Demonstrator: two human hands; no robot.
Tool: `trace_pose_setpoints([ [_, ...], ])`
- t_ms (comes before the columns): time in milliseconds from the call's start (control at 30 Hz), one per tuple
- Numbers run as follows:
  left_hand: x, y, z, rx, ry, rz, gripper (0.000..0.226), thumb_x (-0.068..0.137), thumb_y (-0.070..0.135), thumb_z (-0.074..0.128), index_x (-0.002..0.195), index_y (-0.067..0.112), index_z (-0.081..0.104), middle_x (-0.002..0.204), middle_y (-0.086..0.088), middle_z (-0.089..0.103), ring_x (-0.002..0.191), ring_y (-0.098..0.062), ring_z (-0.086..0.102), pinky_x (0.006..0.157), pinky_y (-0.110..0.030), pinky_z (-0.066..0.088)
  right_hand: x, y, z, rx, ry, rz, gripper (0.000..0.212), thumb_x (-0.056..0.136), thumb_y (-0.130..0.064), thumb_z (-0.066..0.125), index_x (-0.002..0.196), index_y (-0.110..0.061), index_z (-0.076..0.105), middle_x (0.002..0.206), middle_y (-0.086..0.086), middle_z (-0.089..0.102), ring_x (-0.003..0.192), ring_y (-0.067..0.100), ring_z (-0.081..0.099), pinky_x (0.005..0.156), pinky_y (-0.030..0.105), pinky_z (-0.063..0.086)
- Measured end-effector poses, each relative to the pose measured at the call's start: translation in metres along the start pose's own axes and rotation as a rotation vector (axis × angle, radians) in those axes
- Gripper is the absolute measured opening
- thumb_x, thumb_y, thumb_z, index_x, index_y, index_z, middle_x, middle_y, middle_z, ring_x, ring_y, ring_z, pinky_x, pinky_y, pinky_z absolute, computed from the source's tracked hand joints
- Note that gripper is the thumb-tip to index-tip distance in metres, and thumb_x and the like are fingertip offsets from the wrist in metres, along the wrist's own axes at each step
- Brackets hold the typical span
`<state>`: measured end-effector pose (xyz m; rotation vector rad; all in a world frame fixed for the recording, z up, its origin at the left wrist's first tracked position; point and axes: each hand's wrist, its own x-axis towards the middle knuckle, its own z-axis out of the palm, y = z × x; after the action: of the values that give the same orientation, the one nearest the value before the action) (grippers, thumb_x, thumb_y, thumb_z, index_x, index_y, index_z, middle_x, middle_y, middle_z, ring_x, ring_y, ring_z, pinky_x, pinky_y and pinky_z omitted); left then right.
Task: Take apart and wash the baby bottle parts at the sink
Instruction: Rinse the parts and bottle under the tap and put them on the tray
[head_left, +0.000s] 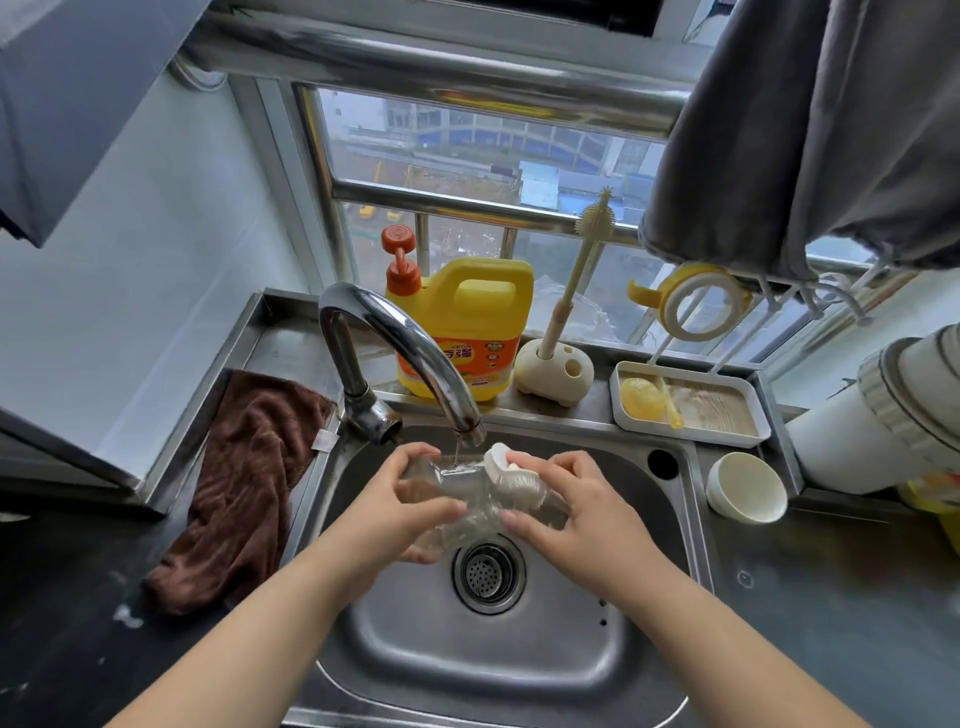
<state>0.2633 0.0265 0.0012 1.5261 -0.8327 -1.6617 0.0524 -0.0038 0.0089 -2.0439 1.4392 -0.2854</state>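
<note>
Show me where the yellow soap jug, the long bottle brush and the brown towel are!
yellow soap jug (467, 317): head view, on its yellow body under the handle.
long bottle brush (576, 275): head view, on its cream stem.
brown towel (244, 483): head view, on its folded middle.

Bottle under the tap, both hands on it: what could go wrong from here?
1. Slip: the clear bottle is wet under the faucet stream, held over the sink by the left hand and right hand. It may drop into the basin.
2. Lost part: the white brush head the right hand pinches could fall toward the drain strainer.
3. Splash: water hitting the bottle may spray the brown towel and counter.
</note>
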Motion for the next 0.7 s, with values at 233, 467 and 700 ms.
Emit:
trace_pose_setpoints([
  [233,0.003,-0.005,0.006,0.329,0.109,0.264,0.080,0.046,0.037,0.084,0.116,0.041,0.045,0.117,0.012,0.056,0.108,-0.004,0.057,0.084,-0.012,0.043,-0.006,-0.028,0.000,-0.070,0.077,-0.168,0.049,0.087,-0.067,0.018,0.131,-0.060,0.038,0.104,-0.022,0.036,0.083,0.002,0.050,0.067,0.023,0.042],
  [467,-0.002,-0.007,0.007,0.481,0.052,0.357,0.083,0.061,0.019,0.086,0.108,0.058,0.030,0.117,0.025,0.032,0.106,0.011,0.043,0.083,0.001,0.036,0.005,-0.012,-0.012,-0.160,0.103,-0.011,0.039,0.095,-0.058,0.032,0.132,-0.054,0.043,0.105,-0.018,0.037,0.088,0.004,0.052,0.068,0.025,0.037],
  [700,-0.001,-0.010,-0.001,0.490,0.081,0.409,0.083,0.053,0.020,0.085,0.113,0.054,0.039,0.117,0.014,0.045,0.102,0.014,0.047,0.083,-0.002,0.040,-0.010,-0.008,-0.010,-0.217,0.106,-0.035,0.046,0.091,-0.065,0.026,0.131,-0.055,0.044,0.103,-0.020,0.036,0.079,0.001,0.049,0.061,0.021,0.036],
])
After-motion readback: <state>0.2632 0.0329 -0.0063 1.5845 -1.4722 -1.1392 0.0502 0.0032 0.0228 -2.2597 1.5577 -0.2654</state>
